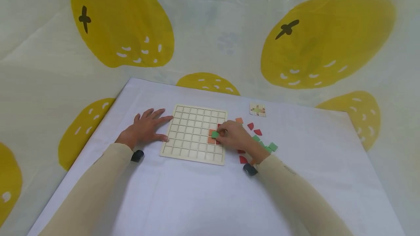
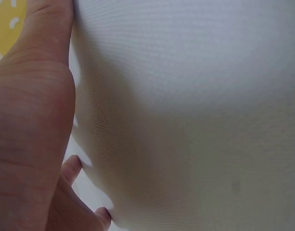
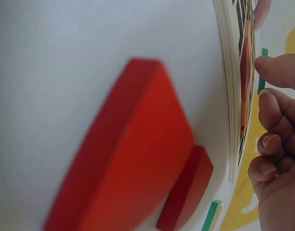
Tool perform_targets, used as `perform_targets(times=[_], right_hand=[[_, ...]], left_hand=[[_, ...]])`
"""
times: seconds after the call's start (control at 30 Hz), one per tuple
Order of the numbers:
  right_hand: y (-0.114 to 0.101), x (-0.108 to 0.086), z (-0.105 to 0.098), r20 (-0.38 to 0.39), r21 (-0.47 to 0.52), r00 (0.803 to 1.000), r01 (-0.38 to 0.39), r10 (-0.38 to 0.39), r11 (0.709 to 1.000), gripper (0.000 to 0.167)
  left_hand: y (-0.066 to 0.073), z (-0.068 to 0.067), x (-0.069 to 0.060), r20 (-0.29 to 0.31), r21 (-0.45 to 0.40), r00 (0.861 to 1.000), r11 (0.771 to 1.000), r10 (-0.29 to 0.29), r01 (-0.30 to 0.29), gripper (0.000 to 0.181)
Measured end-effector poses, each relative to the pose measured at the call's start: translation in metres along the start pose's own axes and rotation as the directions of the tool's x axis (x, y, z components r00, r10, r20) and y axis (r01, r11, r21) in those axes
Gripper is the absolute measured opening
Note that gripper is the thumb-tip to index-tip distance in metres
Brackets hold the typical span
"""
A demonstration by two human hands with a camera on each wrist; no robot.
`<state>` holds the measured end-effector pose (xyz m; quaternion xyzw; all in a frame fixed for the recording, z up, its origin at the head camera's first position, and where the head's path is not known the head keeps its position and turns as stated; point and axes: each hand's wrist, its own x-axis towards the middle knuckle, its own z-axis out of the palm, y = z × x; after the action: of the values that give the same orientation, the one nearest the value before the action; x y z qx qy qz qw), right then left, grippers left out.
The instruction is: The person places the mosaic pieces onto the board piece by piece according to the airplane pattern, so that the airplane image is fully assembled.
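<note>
A pale wooden grid board (image 1: 188,134) lies on the white table. Thumb and fingertip of my right hand (image 1: 236,136) pinch a green square tile (image 1: 214,134) over the board's right side. The right wrist view shows that tile (image 3: 262,84) held edge-on, raised above the board. Beneath it, orange tiles (image 1: 211,140) sit in the grid, with red pieces (image 1: 219,125) beside them partly covered by the hand. My left hand (image 1: 146,128) lies spread on the table, its thumb and index fingertip at the board's left edge. The left wrist view shows mostly palm and cloth.
Right of the board lie loose red quarter-round pieces (image 1: 257,132), several green squares (image 1: 273,146) and an orange tile (image 1: 239,120). A small pattern card (image 1: 257,109) is at the back right. A red piece (image 3: 142,144) looms close in the right wrist view.
</note>
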<state>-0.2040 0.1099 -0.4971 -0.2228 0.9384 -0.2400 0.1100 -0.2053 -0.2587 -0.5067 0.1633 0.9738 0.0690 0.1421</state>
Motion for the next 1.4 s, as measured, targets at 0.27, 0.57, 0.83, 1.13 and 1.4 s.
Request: perform_targets(times=[0.27, 0.57, 0.83, 1.13, 1.4], right_hand=[[-0.001, 0.005, 0.006, 0.003, 0.042, 1.0, -0.005, 0.004, 0.999, 0.025], [-0.008, 0.008, 0.009, 0.003, 0.064, 1.0, 0.011, -0.011, 0.998, 0.024], [-0.012, 0.011, 0.012, -0.005, 0.081, 1.0, -0.002, 0.002, 0.997, 0.024], [-0.018, 0.013, 0.014, 0.006, 0.069, 0.999, -0.047, 0.046, 0.997, 0.03], [-0.02, 0.014, 0.016, -0.009, 0.073, 0.999, -0.035, 0.036, 0.997, 0.029]], left_hand=[[-0.001, 0.002, 0.002, -0.007, -0.008, 1.0, 1.0, -0.005, 0.005, 0.094], [0.001, 0.002, 0.0, -0.013, -0.002, 1.0, 1.0, -0.003, 0.003, 0.094], [0.0, 0.004, 0.001, -0.025, 0.009, 1.0, 1.0, -0.012, 0.012, 0.093], [-0.002, 0.004, 0.002, -0.011, 0.01, 1.0, 1.0, -0.016, 0.016, 0.095], [-0.001, 0.003, 0.002, 0.002, 0.018, 0.999, 0.999, -0.033, 0.033, 0.094]])
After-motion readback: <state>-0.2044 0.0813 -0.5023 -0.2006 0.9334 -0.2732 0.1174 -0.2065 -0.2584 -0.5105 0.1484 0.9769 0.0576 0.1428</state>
